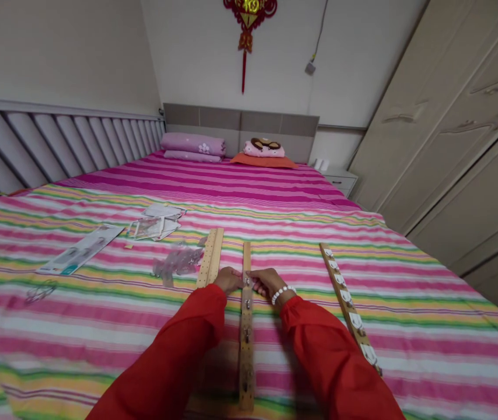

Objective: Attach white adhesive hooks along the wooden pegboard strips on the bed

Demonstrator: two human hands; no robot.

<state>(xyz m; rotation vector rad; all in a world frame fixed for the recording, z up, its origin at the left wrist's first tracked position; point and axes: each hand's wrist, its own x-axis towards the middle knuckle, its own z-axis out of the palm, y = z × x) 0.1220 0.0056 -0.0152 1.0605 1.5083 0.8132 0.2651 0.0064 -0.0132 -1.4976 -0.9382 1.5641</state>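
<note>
A narrow wooden strip (246,352) lies lengthwise on the striped sheet in front of me, with several small metal hooks (247,335) in a row along it. My left hand (228,280) is at the strip's left edge, fingers closed on it. From the other side, my right hand (268,282) reaches over with bent fingers pinched at the small metal hook (247,281) farthest from me. Its fingertips partly cover that hook. Just left of my left hand lie wider wooden boards with holes (214,256), partly hidden by my arm.
Clear plastic pieces (179,260), a flat package (81,249), papers (158,223) and a thin wire-like bundle (41,291) lie to the left. On the right is a wooden strip with white hooks (344,295). Pillows (193,143) rest by the headboard; a wardrobe (445,128) stands right.
</note>
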